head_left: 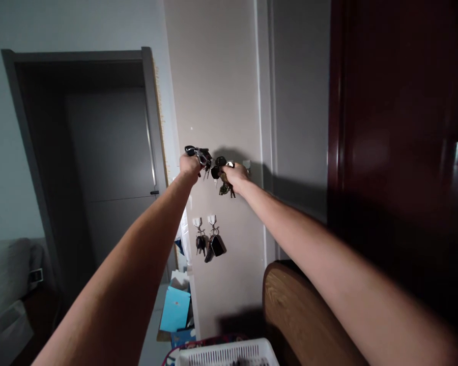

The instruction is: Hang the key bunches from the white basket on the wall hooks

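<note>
Both arms reach forward to a beige wall [221, 76]. My left hand [190, 165] is closed round a bunch of keys [199, 153] held up near the wall. Just to its right, my right hand [234, 174] is closed on a second key bunch [222, 175] with black fobs and brass keys dangling below the fingers. That bunch is at a small white wall hook [246, 164]; whether it hangs on the hook is hidden. Lower on the wall, two more white hooks [204, 221] carry key sets [210, 245] with black fobs.
A dark doorway with a grey frame [148, 117] opens at the left. A dark red door [400, 127] stands at the right. Below are a wooden rounded chair back [293, 305], a white slatted basket [229, 353] and a blue paper bag [175, 307] on the floor.
</note>
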The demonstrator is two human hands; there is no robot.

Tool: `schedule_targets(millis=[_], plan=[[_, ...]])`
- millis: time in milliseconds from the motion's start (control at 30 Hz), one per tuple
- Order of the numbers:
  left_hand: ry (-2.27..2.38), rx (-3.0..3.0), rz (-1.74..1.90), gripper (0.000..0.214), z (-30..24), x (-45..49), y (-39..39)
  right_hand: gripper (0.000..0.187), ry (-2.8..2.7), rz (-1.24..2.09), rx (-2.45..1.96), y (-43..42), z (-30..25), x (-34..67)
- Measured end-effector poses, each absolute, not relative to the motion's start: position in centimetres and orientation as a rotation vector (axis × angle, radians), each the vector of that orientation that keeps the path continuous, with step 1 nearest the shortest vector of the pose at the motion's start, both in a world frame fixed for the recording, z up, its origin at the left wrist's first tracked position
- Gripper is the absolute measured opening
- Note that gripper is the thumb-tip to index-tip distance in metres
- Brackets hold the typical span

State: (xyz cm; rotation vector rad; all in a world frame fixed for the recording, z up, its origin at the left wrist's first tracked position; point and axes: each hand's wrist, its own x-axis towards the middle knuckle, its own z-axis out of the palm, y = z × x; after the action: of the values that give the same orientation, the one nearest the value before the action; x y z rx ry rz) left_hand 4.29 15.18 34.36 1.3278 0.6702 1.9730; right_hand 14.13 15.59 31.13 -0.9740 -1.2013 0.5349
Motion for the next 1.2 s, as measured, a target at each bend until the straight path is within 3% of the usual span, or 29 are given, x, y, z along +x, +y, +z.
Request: schedule_targets(millis=[167, 500, 667, 733, 933, 1067, 1200], plan=[[0.777, 1.642, 1.777, 0.014, 31.1, 1.5, 12.0, 0.005, -1.361, 0.670, -0.917, 12.3, 28.3, 14.9], [1.301, 2.038, 0.464, 0.032, 8.5, 1.1, 0.4, 0.010, -2.006, 0.761, -1.519, 3.1, 7.3, 15.6], [1.101, 2.267, 0.066, 0.038, 5.7, 0.3, -0.7, 0.019, -2.717, 0.887, -1.474, 2.1, 5.8, 16.0], [1.133, 2.215, 0.134, 0.045, 6.7, -0.3, 1.4, 0.017, -2.773, 0.860, -1.381, 4.0, 7.3, 16.0], [1.590, 1.538, 1.213, 0.042, 11.1, 0.1, 11.8, 0.033, -1.792, 0.316, -1.477, 14.0, 11.2, 14.2], [1.492, 1.260, 1.506, 0.040, 11.8, 2.0, 15.5, 0.032, -1.607, 0.436, -1.516, 17.1, 11.6, 12.6], [1.435, 1.163, 1.536, 0.018, 11.6, 2.4, 15.6, 0.025, -1.586, 0.576, -1.491, 16.5, 11.7, 12.2]])
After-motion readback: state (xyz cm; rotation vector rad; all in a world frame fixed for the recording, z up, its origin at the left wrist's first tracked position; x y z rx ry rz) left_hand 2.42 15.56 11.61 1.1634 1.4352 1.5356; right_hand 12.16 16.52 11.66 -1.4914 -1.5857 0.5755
